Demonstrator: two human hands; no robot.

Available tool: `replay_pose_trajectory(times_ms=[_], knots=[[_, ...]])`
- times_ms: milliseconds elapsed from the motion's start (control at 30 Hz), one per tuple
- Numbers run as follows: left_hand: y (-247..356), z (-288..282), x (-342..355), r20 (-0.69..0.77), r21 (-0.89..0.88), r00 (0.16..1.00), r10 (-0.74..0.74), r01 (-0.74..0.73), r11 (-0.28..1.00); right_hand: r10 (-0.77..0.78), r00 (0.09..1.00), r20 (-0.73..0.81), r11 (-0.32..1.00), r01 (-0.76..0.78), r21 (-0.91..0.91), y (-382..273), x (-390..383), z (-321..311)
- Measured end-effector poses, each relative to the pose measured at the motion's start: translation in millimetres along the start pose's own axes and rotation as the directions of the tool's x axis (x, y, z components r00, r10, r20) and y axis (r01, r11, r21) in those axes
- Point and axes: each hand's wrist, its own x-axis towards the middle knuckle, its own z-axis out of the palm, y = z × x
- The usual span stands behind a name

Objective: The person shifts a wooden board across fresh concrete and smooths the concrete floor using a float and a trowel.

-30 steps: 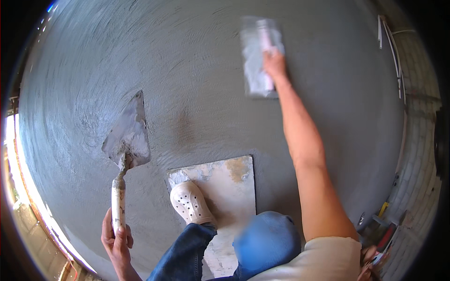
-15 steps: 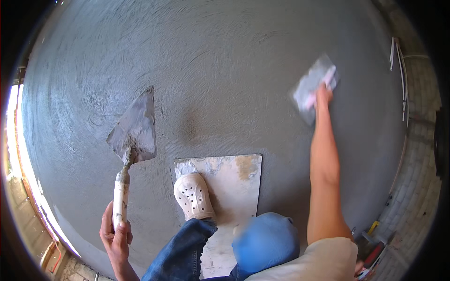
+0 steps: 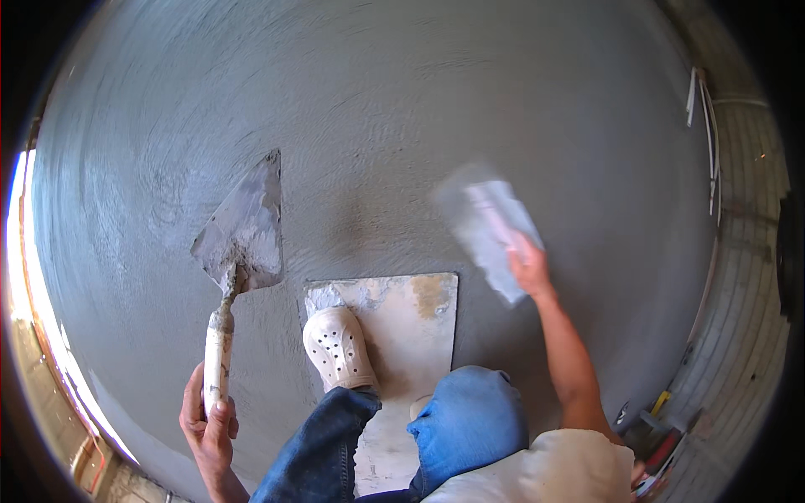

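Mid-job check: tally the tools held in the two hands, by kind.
Pointed trowel, in the left hand: 1
Rectangular trowel, blurred, in the right hand: 1
Total: 2

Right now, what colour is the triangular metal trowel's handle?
The handle is dirty white, best in head view.

Wears a plain cream shirt (image 3: 553, 469), short-sleeved on the right arm (image 3: 568, 356). Shows blue jeans (image 3: 323, 444), paler and smooth over the right knee (image 3: 478, 415), darker and creased down the left leg. Has a pale beige clog (image 3: 340, 348) on the left foot, round-toed, dotted across the top with small dark holes.
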Motion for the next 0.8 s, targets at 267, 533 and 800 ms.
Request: replay_pose_trajectory(times_ms=[267, 533, 800], knots=[[-14.2, -8.4, 3.0, -0.027, 0.040, 1.000, -0.004, 0.005, 0.999, 0.566, 0.560, -0.605, 0.819, -0.469, 0.331, 81.8, 236.6, -56.3], [3.8, 12.2, 3.4, 0.118, 0.096, 0.990, 0.071, -0.083, 0.992, -0.252, 0.966, 0.065, 0.967, 0.249, 0.050, -113.1, 233.9, 100.2], [7.7, 21.5, -18.7, -0.077, 0.169, 0.996, 0.047, -0.033, 0.985, 0.054, 0.984, 0.170, 0.994, -0.069, 0.081, -49.3, 19.3, -1.1]])
